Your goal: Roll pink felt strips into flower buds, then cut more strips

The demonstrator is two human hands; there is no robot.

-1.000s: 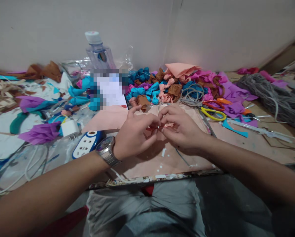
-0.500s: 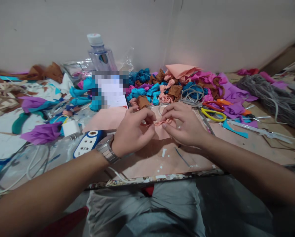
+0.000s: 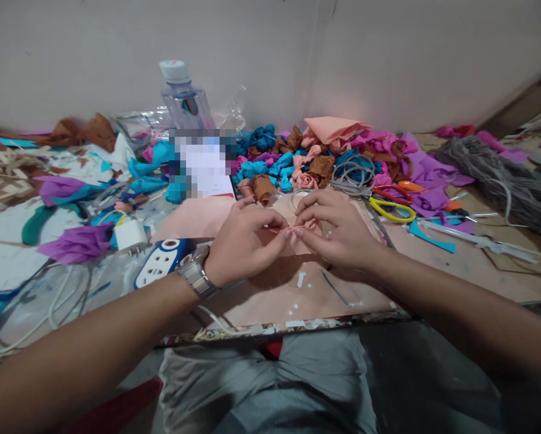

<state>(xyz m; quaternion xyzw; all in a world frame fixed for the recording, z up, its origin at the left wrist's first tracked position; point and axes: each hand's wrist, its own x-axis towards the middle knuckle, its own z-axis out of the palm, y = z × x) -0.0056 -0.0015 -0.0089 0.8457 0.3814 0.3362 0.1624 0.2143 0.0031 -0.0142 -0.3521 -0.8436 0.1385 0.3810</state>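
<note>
Both hands meet over the middle of the table. My left hand (image 3: pixel 251 241), with a metal watch (image 3: pixel 198 274) at the wrist, pinches the left part of a peach paper piece (image 3: pixel 301 231) between thumb and forefinger. The right part of that paper is pinched by my right hand (image 3: pixel 336 228). The thumbs nearly touch, and the paper between them looks gathered. Part of it is hidden behind the fingers. A larger peach sheet (image 3: pixel 191 218) lies left of my left hand.
Crumpled paper flowers (image 3: pixel 283 166) are heaped behind my hands. A bottle (image 3: pixel 186 102) and a lit phone (image 3: pixel 207 169) stand behind left. A power strip (image 3: pixel 161 263) and charger (image 3: pixel 131 235) lie left. Yellow-handled scissors (image 3: pixel 392 211) and grey cord (image 3: pixel 500 175) lie right.
My left thumb has moved up and right, closer to my right thumb. The peach paper between the fingers is more covered and has shifted slightly.
</note>
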